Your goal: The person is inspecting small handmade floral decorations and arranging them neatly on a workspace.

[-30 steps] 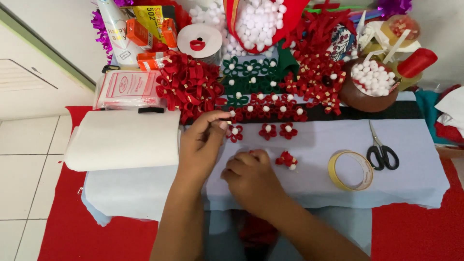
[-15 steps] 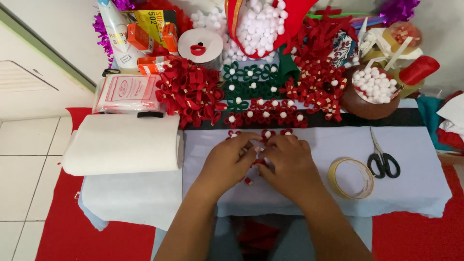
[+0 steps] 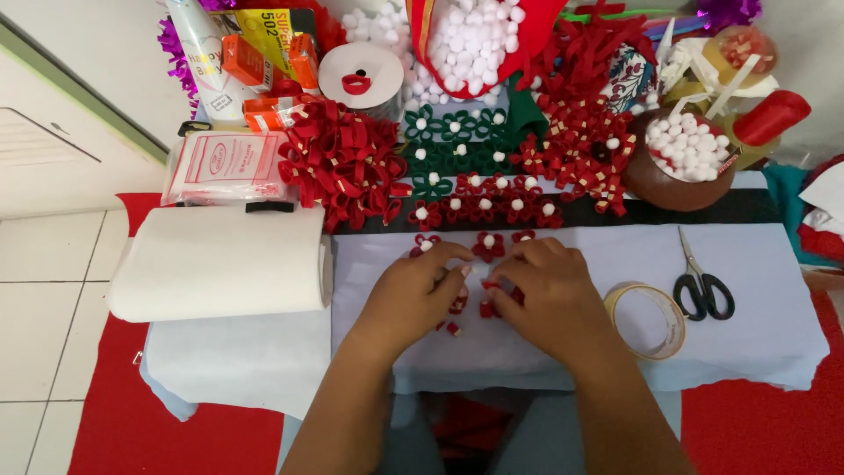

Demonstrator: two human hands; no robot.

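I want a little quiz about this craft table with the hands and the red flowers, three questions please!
1. True or false: the scissors lie to the right of the tape ring.
2. Which hand is nearer the white felt roll: A) left hand B) right hand?
3. Fill in: the small red felt flower lies between the two ____.

Key: 1 true; 2 A; 3 hands.

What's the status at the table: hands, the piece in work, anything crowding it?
Left hand and right hand pinch small red felt flower. Tape roll and scissors lie right, apart.
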